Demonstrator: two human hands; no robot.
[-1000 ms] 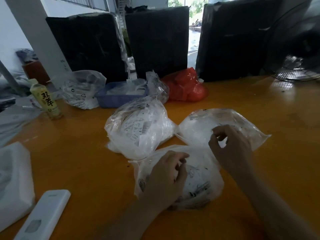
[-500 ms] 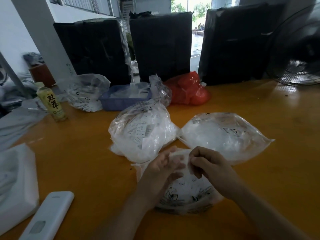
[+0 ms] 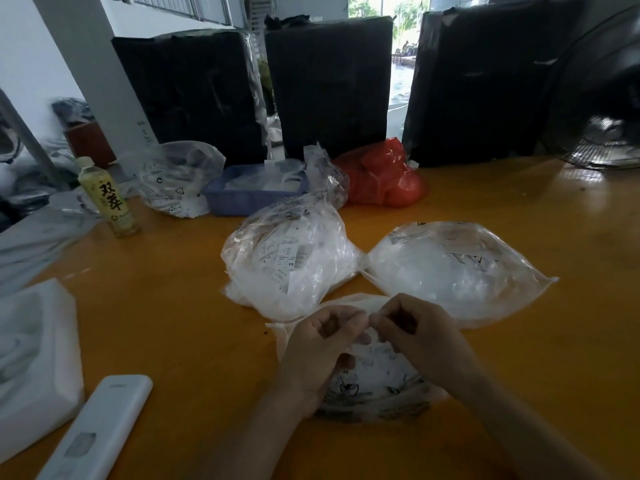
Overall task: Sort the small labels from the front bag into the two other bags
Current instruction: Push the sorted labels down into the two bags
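Left hand [image 3: 320, 344] and right hand [image 3: 414, 336]: fingers curled, pinching the front bag [image 3: 377, 379] mouth. Risk: thin plastic tearing, labels spilling onto the worktop [image 3: 180, 306].

Orange desk [image 3: 173, 323]. Blue basket [image 3: 249, 199] at the back middle, holding white stuff. Left of basket: clear printed bag [image 3: 176, 181], then a yellow drink bottle [image 3: 110, 199] standing upright. Right of basket: red bag [image 3: 381, 178]. Behind basket: three black-wrapped blocks [image 3: 329, 84]. Far right of basket: fan [image 3: 602, 140]. Near-left of basket: white foam tray [image 3: 34, 358], white remote [image 3: 97, 431].
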